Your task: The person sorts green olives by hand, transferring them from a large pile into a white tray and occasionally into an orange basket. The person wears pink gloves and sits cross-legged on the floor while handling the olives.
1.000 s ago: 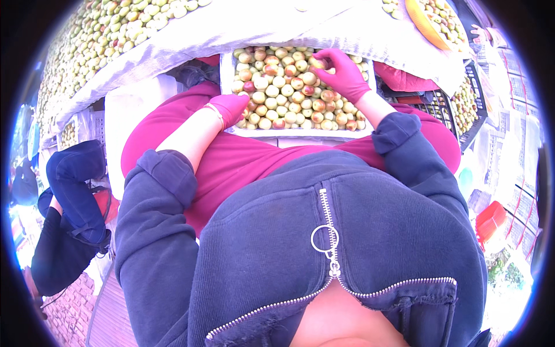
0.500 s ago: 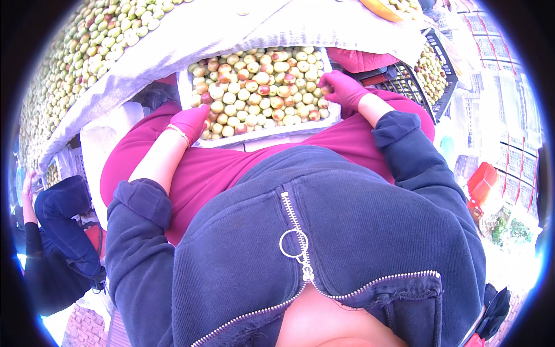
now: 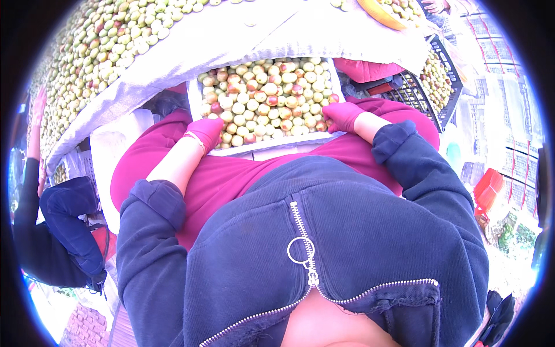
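Observation:
A white tray (image 3: 193,99) full of pale green jujubes (image 3: 269,99), some with red-brown patches, lies in front of my lap. My left hand (image 3: 206,132), in a pink glove, is at the tray's near left corner with its fingers curled in against the fruit. On the opposite side my right hand (image 3: 342,116), gloved the same, rests at the right rim, thumb and fingers drawn together beside the outermost jujubes. What either hand has between its fingers is hidden.
Beyond the tray spreads a white cloth (image 3: 248,43), with a large heap of jujubes (image 3: 110,43) at far left. A black crate (image 3: 445,107) of fruit stands to the right. At left a co-worker's arm (image 3: 34,133) reaches toward the heap. Another person's hand (image 3: 436,6) shows at top right.
My right hand has come nearer and slightly inward along the tray's right rim. My left hand has shifted a little to the right. The co-worker's arm at left has reached farther forward.

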